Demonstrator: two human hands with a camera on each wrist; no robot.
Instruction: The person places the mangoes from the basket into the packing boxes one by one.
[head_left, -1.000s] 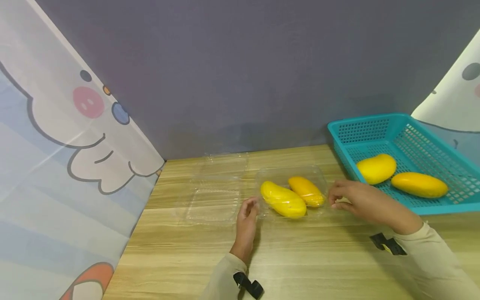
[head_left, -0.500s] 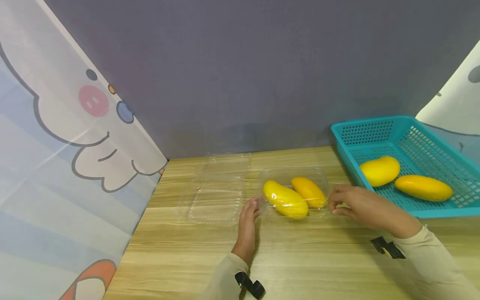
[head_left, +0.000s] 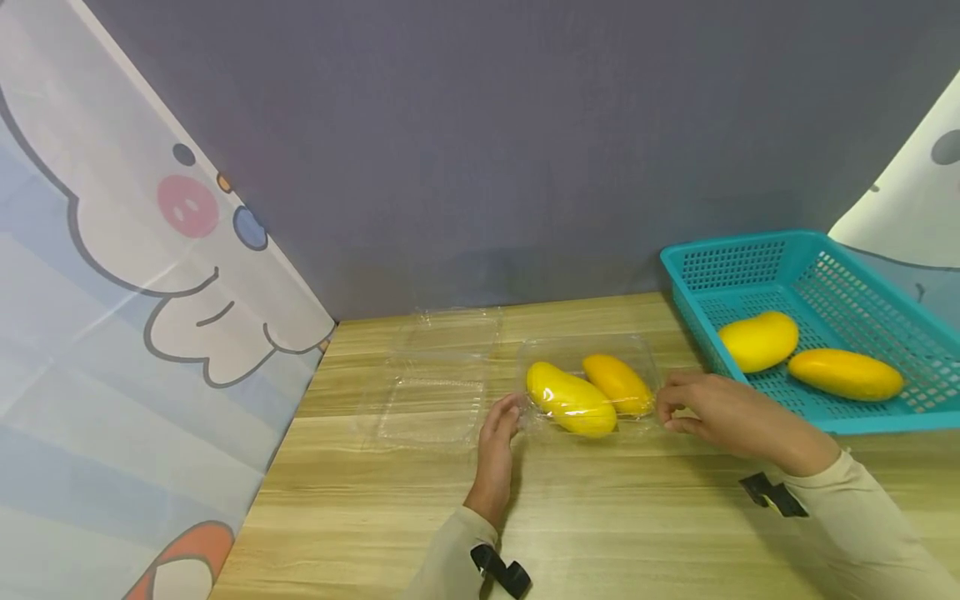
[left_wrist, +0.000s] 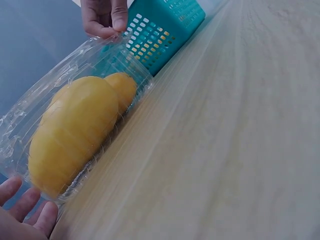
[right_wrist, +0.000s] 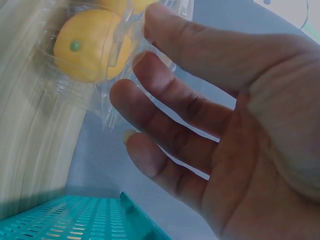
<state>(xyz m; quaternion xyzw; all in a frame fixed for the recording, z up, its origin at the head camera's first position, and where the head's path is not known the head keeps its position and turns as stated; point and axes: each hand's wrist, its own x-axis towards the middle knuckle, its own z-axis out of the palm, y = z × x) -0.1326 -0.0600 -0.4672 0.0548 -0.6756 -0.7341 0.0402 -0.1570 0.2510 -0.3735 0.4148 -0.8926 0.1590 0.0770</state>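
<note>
Two yellow mangoes, one [head_left: 570, 402] at the front left and one [head_left: 618, 383] behind it to the right, lie in a clear plastic clamshell container [head_left: 543, 343] with its lid over them. My left hand [head_left: 494, 454] is at the container's left side, fingers loosely bent and fingertips at its edge. On the opposite side, my right hand [head_left: 723, 421] pinches the edge of the clear plastic between thumb and forefinger. The right wrist view shows that hand's other fingers [right_wrist: 150, 155] spread apart, off the plastic. Through the lid, a mango [left_wrist: 75, 132] fills much of the left wrist view.
A teal basket [head_left: 738, 243] holding two more mangoes, one yellow [head_left: 759, 342] and one deeper orange [head_left: 845, 374], stands close by on the right. Another clear clamshell [head_left: 435, 408] lies unfolded on the wooden table [head_left: 360, 525] at left. A grey wall [head_left: 480, 150] rises behind.
The view has shifted slightly. My left fingers have straightened a little along the container's side; my right hand keeps its pinch at the right edge. The mangoes have not moved.
</note>
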